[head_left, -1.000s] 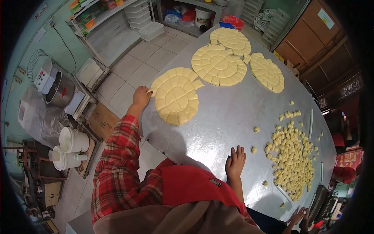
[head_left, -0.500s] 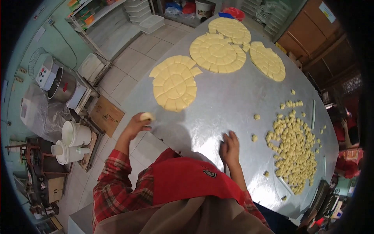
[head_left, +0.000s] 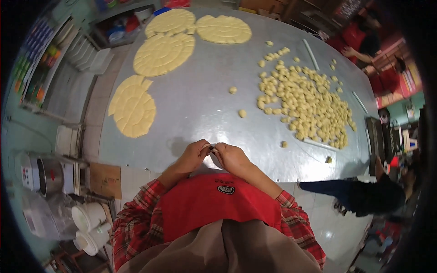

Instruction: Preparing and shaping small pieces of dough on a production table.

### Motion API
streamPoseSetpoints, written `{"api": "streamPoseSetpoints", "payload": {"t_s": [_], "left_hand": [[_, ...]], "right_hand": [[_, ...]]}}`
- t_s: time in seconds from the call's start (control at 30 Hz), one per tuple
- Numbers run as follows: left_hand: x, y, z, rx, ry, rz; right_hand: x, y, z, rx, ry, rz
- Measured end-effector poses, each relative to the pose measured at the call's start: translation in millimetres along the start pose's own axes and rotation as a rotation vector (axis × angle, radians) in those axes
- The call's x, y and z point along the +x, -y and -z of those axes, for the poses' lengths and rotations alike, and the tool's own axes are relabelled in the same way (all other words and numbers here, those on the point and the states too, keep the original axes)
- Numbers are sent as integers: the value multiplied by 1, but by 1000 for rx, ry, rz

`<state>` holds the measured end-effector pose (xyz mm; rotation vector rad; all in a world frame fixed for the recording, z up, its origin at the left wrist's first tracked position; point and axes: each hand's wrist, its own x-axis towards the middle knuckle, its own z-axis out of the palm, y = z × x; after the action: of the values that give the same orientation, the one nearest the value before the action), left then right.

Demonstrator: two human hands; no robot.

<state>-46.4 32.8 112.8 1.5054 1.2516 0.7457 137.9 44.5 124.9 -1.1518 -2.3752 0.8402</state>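
My left hand [head_left: 193,157] and my right hand [head_left: 230,159] meet above the near edge of the steel table [head_left: 198,91], in front of my red apron. Their fingertips pinch a small pale piece of dough [head_left: 208,146], partly hidden by the fingers. To the left lies a cut round of yellow dough [head_left: 132,109] with a notched top edge. Farther back are more scored rounds [head_left: 161,54]. A large pile of small dough balls [head_left: 305,102] covers the right part of the table, with a few stray balls around it.
People in red [head_left: 353,38] are at the back right, and a dark-clothed person [head_left: 368,195] is beside the right end. White rods [head_left: 309,54] lie on the table. A mixer [head_left: 48,175], white buckets [head_left: 88,216] and cardboard [head_left: 104,179] stand at the left.
My left hand has left the nearest round with a dough piece and moved rightward to meet my right hand at the middle. The view has turned, bringing more of the table's right side in.
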Motion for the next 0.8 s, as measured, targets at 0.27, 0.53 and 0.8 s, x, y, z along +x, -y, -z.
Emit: {"api": "streamPoseSetpoints", "payload": {"t_s": [0.27, 0.53, 0.8], "left_hand": [[34, 47, 6, 496, -101, -269], [103, 46, -77, 845, 147, -637], [117, 88, -49, 948, 148, -679]], "right_hand": [[-125, -85, 52, 71, -226, -550], [-83, -143, -14, -322, -384, -263], [-108, -117, -56, -446, -450, -380]]}}
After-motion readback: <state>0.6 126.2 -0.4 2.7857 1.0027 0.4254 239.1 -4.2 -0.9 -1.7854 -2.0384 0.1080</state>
